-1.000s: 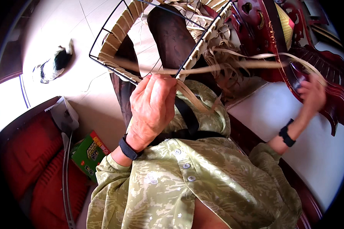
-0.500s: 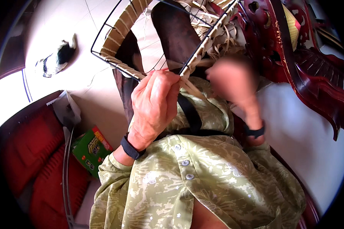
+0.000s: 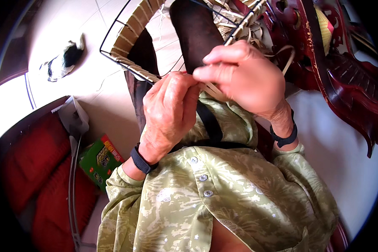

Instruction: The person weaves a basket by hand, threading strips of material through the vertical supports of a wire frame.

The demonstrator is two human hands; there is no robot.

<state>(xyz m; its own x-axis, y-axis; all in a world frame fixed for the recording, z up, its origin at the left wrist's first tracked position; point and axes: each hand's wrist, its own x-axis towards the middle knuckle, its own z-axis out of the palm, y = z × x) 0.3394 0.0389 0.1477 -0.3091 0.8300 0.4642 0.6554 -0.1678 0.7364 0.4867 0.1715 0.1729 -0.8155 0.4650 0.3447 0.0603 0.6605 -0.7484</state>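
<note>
A black wire basket frame [image 3: 109, 31] with pale flat strip bound along its edges rests over my lap and legs. My left hand [image 3: 170, 109] is closed around its near corner, the fingertips pinching the bound rim; what lies under them is hidden. Beside it, my right hand [image 3: 250, 80] reaches in from the right, thumb and forefinger apart and pointing at the left fingertips. It is slightly blurred, and its other fingers are partly hidden. A pale strip [image 3: 214, 91] runs below the two hands, and a loop of strip [image 3: 290, 56] arcs out past the right hand.
Loose strips [image 3: 254, 35] lie heaped beyond the frame. To the right is a carved dark red wooden chair [image 3: 323, 80]. At left are a red seat [image 3: 38, 164], a green box [image 3: 98, 164] and a black-and-white animal [image 3: 65, 61] on the tiled floor.
My right hand has come left and up to the frame's near corner, from lower right, and a strip loop now shows beside it. The left hand keeps its grip.
</note>
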